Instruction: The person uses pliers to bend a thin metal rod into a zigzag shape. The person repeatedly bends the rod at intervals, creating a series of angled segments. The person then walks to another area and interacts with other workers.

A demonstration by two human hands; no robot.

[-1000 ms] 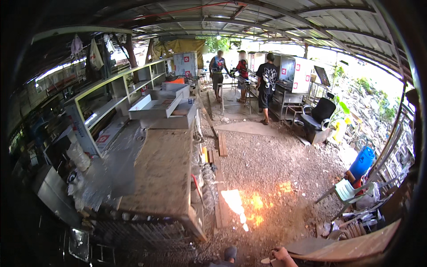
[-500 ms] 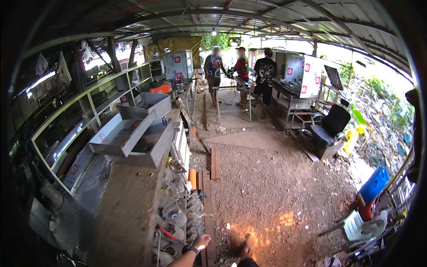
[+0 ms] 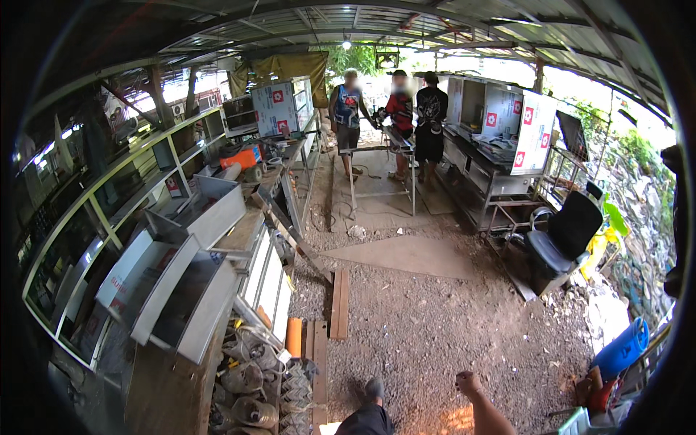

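My right hand [image 3: 468, 383] hangs over the gravel floor at the lower right, its forearm reaching up from the bottom edge. The fingers look loosely curled, and nothing shows in them. It touches nothing. Out of the picture is my left hand. One of my feet [image 3: 374, 390] steps forward on the gravel left of the right hand. Along the left, a wooden workbench [image 3: 156, 395] carries grey sheet-metal trays [image 3: 206, 319]. Under and beside it lie dusty plastic jugs [image 3: 243, 379] and an orange cylinder [image 3: 293, 338].
Three people [image 3: 399, 116] stand around a metal frame stand [image 3: 380, 194] ahead. A black office chair [image 3: 558, 232] and a blue drum [image 3: 621, 348] line the right. Brown metal bars [image 3: 339, 304] lie on the gravel [image 3: 420, 319]; a plank [image 3: 290, 235] leans against the bench.
The view has moved forward and the bench's trays are nearer. My left hand has left the picture, and my right hand has come into it. The other foot is now forward.
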